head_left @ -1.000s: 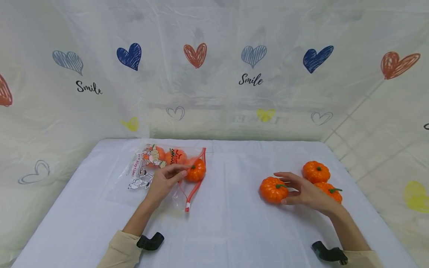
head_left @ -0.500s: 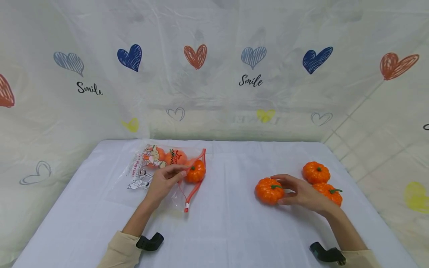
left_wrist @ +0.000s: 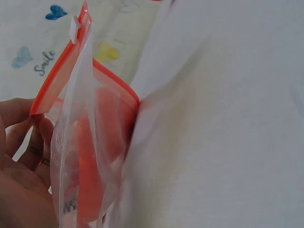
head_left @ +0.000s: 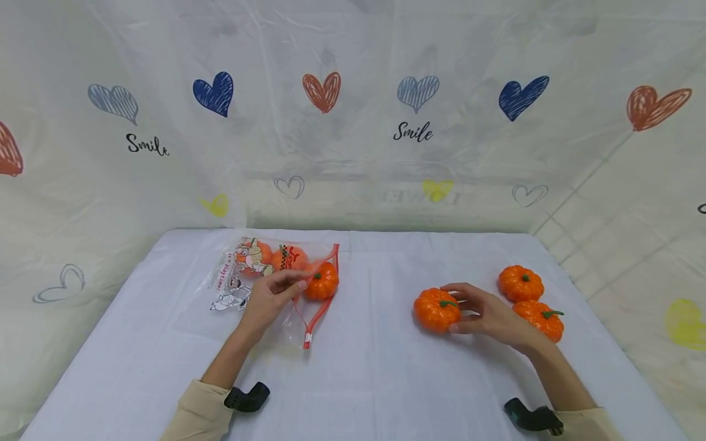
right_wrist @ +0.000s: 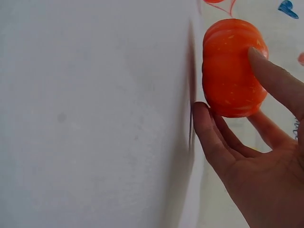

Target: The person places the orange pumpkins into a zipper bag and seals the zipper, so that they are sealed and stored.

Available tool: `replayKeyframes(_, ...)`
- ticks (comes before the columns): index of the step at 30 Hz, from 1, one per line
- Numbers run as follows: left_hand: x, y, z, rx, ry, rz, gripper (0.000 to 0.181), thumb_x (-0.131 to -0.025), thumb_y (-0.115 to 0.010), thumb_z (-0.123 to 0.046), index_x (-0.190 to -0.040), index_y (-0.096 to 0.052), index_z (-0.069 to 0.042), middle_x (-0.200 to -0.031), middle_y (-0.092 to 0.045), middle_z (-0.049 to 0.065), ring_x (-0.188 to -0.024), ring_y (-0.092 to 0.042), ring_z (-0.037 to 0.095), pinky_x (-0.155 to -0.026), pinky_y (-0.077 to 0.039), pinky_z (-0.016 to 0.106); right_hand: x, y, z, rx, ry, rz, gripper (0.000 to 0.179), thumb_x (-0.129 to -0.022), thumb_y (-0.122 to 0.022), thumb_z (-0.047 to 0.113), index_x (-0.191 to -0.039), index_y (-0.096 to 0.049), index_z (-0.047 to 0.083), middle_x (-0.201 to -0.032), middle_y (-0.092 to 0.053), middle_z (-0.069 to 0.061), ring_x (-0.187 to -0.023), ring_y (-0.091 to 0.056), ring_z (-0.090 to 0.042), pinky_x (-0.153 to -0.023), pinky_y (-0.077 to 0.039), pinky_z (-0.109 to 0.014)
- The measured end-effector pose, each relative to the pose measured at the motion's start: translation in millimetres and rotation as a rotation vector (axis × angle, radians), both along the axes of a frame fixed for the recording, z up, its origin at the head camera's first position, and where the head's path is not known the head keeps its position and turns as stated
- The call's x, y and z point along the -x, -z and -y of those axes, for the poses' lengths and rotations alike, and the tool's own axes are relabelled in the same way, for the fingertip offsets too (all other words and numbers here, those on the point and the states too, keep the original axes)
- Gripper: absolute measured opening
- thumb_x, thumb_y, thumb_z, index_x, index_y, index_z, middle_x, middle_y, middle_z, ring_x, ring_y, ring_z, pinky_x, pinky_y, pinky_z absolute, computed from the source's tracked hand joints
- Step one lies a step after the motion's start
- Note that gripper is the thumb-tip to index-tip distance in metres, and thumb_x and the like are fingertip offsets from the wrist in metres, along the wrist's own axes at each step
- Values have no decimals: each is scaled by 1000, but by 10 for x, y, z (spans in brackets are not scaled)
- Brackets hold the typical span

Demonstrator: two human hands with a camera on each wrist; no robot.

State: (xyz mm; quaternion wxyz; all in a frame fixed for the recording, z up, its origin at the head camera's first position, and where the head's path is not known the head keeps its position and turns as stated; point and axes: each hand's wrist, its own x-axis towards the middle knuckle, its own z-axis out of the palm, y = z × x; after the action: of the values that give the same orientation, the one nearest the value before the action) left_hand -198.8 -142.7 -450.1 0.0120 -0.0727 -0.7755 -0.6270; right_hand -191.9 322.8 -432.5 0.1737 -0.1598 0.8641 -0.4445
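Note:
At the left of the table my left hand (head_left: 269,300) pinches the red edge of a clear zip bag (left_wrist: 71,114), keeping its mouth apart. Inside the bag are several orange toy pumpkins; one pumpkin (head_left: 325,283) sits at the mouth, the others show through the printed plastic. My right hand (head_left: 488,313) holds another orange toy pumpkin (head_left: 437,311) with a green stem, thumb on one side and fingers on the other. In the right wrist view this pumpkin (right_wrist: 232,71) appears slightly off the white cloth.
Two more toy pumpkins, one farther back (head_left: 521,283) and one nearer (head_left: 539,320), lie touching or nearly so beyond my right wrist. A white slider (head_left: 307,338) is at the near end of the bag's zip. A heart-printed curtain (head_left: 364,153) hangs behind the table.
My right hand has carried its pumpkin a short way left, away from the two pumpkins on the right. My left hand and the bag have stayed in place.

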Motion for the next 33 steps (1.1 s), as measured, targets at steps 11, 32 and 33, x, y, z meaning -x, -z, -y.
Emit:
replayKeyframes(11, -1, 2, -2, 2, -2, 0, 27, -98, -74, -25, -123, -76, -15, -118, -73, 10, -105, -62, 19, -86, -55, 16, 6, -12, 86, 62, 64, 68, 72, -91, -81, 25, -152, -43, 20, -160, -42, -20, -139, -50, -46, -107, -54, -55)
replayKeyframes(32, 5, 19, 8, 4, 12, -9, 27, -99, -73, -27, -123, -76, -15, -121, -72, 11, -106, -63, 18, -89, -55, 15, 83, 118, 229, 144, 65, 76, 71, -91, -80, 25, -154, -47, 27, -161, -42, -10, -139, -50, -37, -105, -54, -32)
replayKeyframes(33, 6, 20, 6, 8, 12, -11, 27, -99, -73, -27, -123, -76, -15, -120, -73, 11, -106, -63, 18, -89, -55, 15, 84, 121, 234, 149, 66, 79, 71, -91, -80, 25, -153, -47, 27, -161, -43, -10, -140, -50, -37, -105, -54, -32)
